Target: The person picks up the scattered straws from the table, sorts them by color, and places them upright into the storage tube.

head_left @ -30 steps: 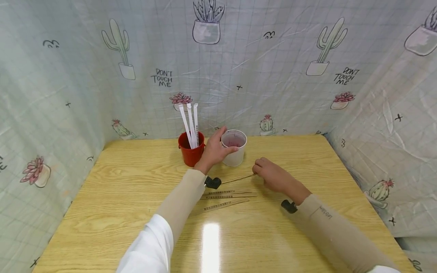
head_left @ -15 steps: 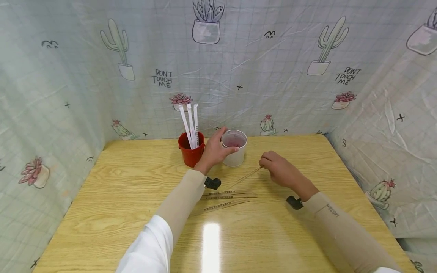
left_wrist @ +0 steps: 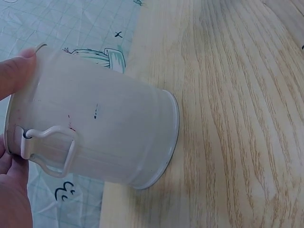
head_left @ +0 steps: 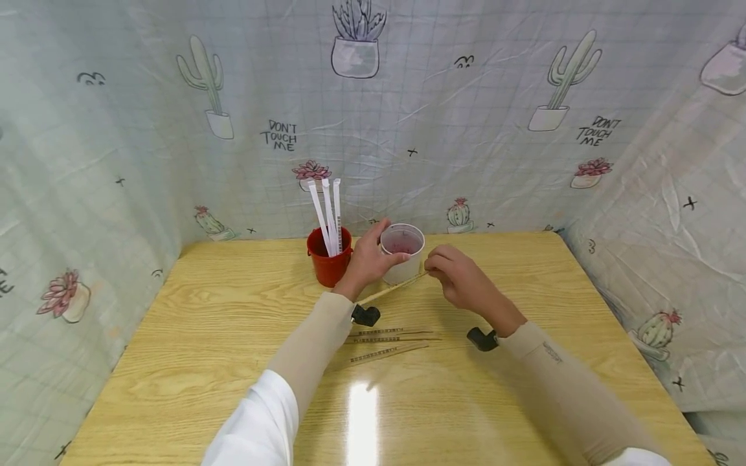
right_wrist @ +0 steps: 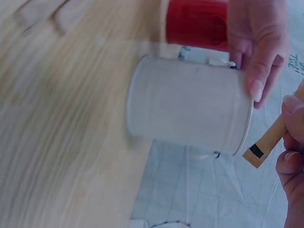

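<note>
In the head view my left hand grips the rim of a white bucket, with the thumb on the near side. The bucket stands upright on the table, and pinkish marks show inside it. My right hand pinches one end of a thin brown paper-wrapped straw, just right of the bucket. The straw slants down and left across the bucket's front. In the right wrist view its other end, with a black mark, sticks out beyond my fingers, near the bucket's rim.
Left of the white bucket stands a red bucket with three white-wrapped straws upright in it. Three more brown wrapped straws lie on the wooden table nearer me. A cactus-print cloth hangs behind.
My right hand first moved right and up with the brown straw, then back left toward the white bucket, raising the straw off the table. My left hand keeps its grip on the bucket.
</note>
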A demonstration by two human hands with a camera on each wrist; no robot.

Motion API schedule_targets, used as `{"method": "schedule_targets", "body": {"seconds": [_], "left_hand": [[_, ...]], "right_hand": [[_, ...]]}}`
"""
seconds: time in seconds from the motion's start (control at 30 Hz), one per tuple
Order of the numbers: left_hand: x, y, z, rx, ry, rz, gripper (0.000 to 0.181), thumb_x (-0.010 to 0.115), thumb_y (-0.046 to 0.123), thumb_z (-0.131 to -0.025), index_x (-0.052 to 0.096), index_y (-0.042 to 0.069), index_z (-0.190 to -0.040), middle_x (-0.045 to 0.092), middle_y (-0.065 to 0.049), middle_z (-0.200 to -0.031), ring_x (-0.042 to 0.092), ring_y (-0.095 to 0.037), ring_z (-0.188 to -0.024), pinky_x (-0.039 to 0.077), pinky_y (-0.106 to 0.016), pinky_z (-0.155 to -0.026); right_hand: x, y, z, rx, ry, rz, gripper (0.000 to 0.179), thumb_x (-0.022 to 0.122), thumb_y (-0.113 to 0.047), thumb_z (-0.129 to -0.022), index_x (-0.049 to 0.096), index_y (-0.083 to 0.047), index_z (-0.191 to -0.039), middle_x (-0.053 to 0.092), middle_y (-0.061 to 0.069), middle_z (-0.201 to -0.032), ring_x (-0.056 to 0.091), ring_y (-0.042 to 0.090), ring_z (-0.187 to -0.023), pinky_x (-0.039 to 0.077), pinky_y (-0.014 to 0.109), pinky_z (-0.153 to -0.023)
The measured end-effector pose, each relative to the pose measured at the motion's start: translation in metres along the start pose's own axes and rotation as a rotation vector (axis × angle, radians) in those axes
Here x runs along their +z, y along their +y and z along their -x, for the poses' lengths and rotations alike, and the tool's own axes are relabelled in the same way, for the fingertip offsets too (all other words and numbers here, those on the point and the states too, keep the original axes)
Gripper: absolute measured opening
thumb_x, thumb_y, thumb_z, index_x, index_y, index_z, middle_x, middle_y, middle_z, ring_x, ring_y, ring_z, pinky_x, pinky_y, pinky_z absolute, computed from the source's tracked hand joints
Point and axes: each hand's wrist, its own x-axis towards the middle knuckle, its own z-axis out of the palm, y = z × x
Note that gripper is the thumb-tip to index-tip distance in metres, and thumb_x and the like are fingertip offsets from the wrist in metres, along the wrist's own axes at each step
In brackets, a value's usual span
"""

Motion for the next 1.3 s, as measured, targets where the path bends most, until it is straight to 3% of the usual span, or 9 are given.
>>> {"method": "schedule_targets", "body": {"seconds": [0.37, 0.57, 0.83, 1.1, 1.3], "left_hand": [[-0.001, 0.0, 0.002, -0.026, -0.01, 0.098, 0.094, 0.089, 0.027, -0.084, 0.038, 0.01, -0.162, 0.044, -0.01, -0.165, 0.045, -0.031, -0.151, 0.042, -0.046, -0.124], [-0.005, 0.0, 0.002, -0.015, 0.008, 0.12, 0.083, 0.088, 0.026, -0.085, 0.046, 0.012, -0.156, 0.054, -0.011, -0.157, 0.055, -0.035, -0.141, 0.05, -0.05, -0.116], [-0.003, -0.002, 0.003, -0.015, -0.007, 0.125, 0.092, 0.086, 0.027, -0.087, 0.035, 0.016, -0.164, 0.042, -0.01, -0.166, 0.045, -0.035, -0.151, 0.044, -0.052, -0.122], [0.0, -0.002, 0.002, 0.011, -0.012, 0.116, 0.091, 0.086, 0.026, -0.088, 0.035, 0.015, -0.163, 0.044, -0.012, -0.165, 0.048, -0.032, -0.149, 0.047, -0.049, -0.119], [-0.001, -0.002, 0.001, 0.013, -0.019, 0.091, 0.093, 0.085, 0.029, -0.089, 0.032, 0.015, -0.164, 0.045, -0.01, -0.164, 0.052, -0.031, -0.145, 0.05, -0.048, -0.117]], "right_hand": [[0.01, 0.0, -0.032, 0.162, 0.101, -0.128, 0.01, 0.07, 0.006, -0.093, 0.068, -0.004, -0.095, 0.064, 0.009, -0.088, 0.05, 0.014, -0.07, 0.046, 0.03, -0.062], [0.017, 0.007, -0.047, 0.249, 0.144, -0.215, 0.004, 0.069, 0.003, -0.096, 0.068, -0.001, -0.096, 0.063, 0.014, -0.087, 0.053, 0.019, -0.072, 0.046, 0.031, -0.064], [0.028, 0.015, -0.055, 0.324, 0.204, -0.315, 0.012, 0.068, 0.007, -0.095, 0.068, -0.004, -0.095, 0.064, 0.014, -0.089, 0.051, 0.019, -0.074, 0.041, 0.027, -0.067], [0.036, 0.018, -0.058, 0.401, 0.207, -0.323, 0.003, 0.069, 0.002, -0.096, 0.07, 0.004, -0.099, 0.065, 0.018, -0.092, 0.055, 0.019, -0.074, 0.044, 0.023, -0.067], [0.046, 0.018, -0.06, 0.423, 0.244, -0.295, 0.007, 0.07, 0.008, -0.092, 0.069, 0.004, -0.098, 0.065, 0.019, -0.088, 0.055, 0.021, -0.071, 0.045, 0.022, -0.064]]}}
